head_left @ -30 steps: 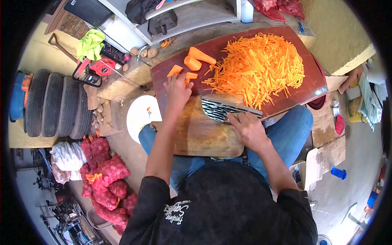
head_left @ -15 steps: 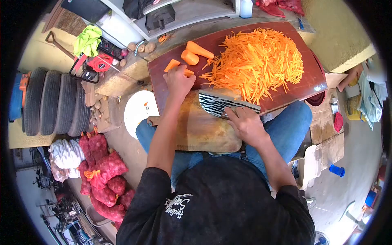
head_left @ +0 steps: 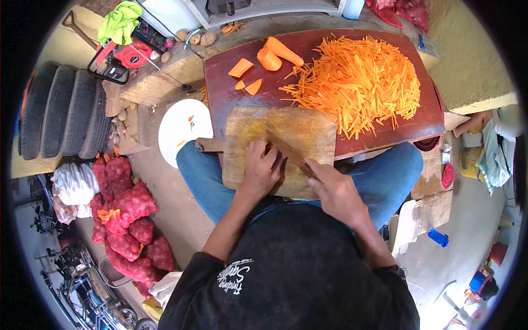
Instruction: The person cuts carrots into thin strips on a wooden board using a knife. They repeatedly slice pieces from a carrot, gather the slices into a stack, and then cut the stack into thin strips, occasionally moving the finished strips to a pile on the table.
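Note:
My right hand (head_left: 336,193) grips the handle of a kitchen knife (head_left: 287,148), its blade slanting up and left over a worn wooden cutting board (head_left: 308,124). Beside the blade, my left hand (head_left: 263,169) rests on the board with its fingers curled; whatever they may hold is hidden. Beyond the board, a large heap of carrot strips (head_left: 366,82) covers the right of a dark red tabletop (head_left: 220,102). Peeled carrot chunks (head_left: 269,59) and a long carrot piece (head_left: 284,50) lie left of the heap. Smaller cut carrot pieces (head_left: 253,87) sit nearer the board.
A white round lid or basin (head_left: 179,124) with orange scraps stands left of my knee. Red net sacks (head_left: 132,206) lie on the floor at left, near stacked tyres (head_left: 66,113). A blue object (head_left: 438,237) lies on the floor at right.
My left hand has come back from the carrot pieces on the tabletop to the board. My right hand has turned the knife from lying flat across the board's far edge to pointing over its middle.

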Available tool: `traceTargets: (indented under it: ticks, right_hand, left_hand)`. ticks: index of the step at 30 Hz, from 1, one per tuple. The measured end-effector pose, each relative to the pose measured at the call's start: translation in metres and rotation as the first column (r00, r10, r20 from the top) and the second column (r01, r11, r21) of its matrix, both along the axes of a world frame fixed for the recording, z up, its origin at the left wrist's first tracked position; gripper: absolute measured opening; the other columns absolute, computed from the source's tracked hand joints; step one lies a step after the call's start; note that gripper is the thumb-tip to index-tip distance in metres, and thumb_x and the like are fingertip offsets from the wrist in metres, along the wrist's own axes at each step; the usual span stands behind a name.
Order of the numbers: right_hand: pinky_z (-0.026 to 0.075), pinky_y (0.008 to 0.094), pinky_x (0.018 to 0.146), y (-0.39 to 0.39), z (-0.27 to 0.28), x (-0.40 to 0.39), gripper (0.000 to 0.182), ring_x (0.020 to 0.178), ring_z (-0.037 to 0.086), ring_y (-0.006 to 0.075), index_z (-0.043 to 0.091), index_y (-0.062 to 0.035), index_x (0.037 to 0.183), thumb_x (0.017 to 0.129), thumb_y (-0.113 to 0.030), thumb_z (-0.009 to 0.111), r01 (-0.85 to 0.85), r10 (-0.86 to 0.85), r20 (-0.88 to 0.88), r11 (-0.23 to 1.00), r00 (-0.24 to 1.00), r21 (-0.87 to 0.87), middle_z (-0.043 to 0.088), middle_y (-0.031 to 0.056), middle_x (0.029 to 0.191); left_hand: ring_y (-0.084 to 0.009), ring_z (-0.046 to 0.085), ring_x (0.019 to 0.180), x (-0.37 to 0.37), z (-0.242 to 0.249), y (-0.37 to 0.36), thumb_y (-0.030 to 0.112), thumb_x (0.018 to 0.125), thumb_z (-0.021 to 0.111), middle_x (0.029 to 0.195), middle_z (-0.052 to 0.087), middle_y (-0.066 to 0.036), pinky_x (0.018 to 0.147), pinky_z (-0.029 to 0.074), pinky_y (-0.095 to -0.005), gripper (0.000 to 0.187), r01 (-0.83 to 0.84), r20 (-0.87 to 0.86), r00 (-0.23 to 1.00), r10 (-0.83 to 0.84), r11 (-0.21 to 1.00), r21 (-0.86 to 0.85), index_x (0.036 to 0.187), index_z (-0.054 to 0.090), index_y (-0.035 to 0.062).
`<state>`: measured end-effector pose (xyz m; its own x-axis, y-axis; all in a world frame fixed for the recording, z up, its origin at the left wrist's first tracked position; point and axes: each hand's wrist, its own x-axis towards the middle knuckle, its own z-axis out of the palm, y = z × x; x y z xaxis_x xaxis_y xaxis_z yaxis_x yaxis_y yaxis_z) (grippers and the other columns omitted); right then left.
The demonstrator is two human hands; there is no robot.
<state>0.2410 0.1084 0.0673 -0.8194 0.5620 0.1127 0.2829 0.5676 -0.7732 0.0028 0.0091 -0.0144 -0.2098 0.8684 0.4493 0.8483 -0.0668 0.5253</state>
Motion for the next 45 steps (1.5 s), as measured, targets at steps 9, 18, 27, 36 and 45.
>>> traceTargets:
  ticks: [9, 18, 27, 36, 45]
  right_hand:
    - [0.061, 0.0562, 0.085, -0.014, 0.033, 0.004, 0.051, 0.103, 0.074, 0.0507, 0.057, 0.0008, 0.154, 0.106, -0.01, 0.072, -0.009, 0.027, 0.171, 0.995, 0.985, -0.104, 0.074, 0.0265, 0.116]
    - [0.06, 0.0591, 0.082, -0.006, 0.008, -0.026, 0.054, 0.103, 0.074, 0.053, 0.049, -0.0019, 0.159, 0.11, -0.015, 0.067, -0.093, 0.1, 0.272, 0.995, 0.957, -0.04, 0.074, 0.031, 0.116]
    - [0.059, 0.0598, 0.082, -0.003, 0.035, -0.024, 0.053, 0.105, 0.073, 0.0524, 0.049, -0.0019, 0.159, 0.11, -0.013, 0.066, -0.082, 0.115, 0.405, 0.992, 0.907, -0.097, 0.074, 0.032, 0.116]
    - [0.06, 0.0584, 0.08, 0.005, 0.021, -0.052, 0.049, 0.1, 0.074, 0.0509, 0.053, -0.0008, 0.154, 0.109, -0.012, 0.068, -0.113, 0.126, 0.356, 0.992, 0.926, -0.056, 0.075, 0.0295, 0.11]
    - [0.059, 0.0581, 0.078, -0.002, 0.01, -0.056, 0.051, 0.099, 0.074, 0.0508, 0.053, -0.0018, 0.155, 0.108, -0.012, 0.069, -0.109, 0.119, 0.3, 0.993, 0.946, -0.051, 0.075, 0.0292, 0.109]
  left_hand:
    - [-0.0391, 0.058, 0.101, 0.001, 0.009, -0.004, 0.004, 0.083, 0.081, 0.11, 0.059, -0.017, 0.084, 0.047, -0.0507, 0.029, 0.001, -0.05, 0.999, -0.002, 1.0, -0.019, 0.111, 0.074, 0.0035]
    - [-0.0383, 0.059, 0.103, -0.001, 0.014, -0.006, 0.003, 0.082, 0.08, 0.115, 0.062, -0.016, 0.088, 0.049, -0.0509, 0.034, 0.018, 0.0, 1.0, -0.018, 0.999, -0.047, 0.115, 0.076, 0.0038]
    - [-0.0385, 0.059, 0.104, -0.004, 0.004, -0.007, 0.001, 0.079, 0.078, 0.113, 0.062, -0.016, 0.087, 0.05, -0.0498, 0.038, 0.016, 0.022, 1.0, -0.016, 1.0, 0.015, 0.117, 0.076, 0.0006]
    - [-0.0381, 0.059, 0.103, -0.004, 0.002, -0.007, 0.001, 0.08, 0.077, 0.11, 0.06, -0.016, 0.087, 0.05, -0.0496, 0.034, 0.022, 0.027, 0.999, -0.022, 1.0, -0.022, 0.114, 0.076, 0.0016]
    - [-0.0392, 0.059, 0.103, -0.003, 0.009, -0.008, 0.002, 0.074, 0.078, 0.108, 0.059, -0.016, 0.088, 0.049, -0.0504, 0.037, 0.001, 0.018, 1.0, 0.0, 0.999, -0.044, 0.112, 0.076, 0.0022]
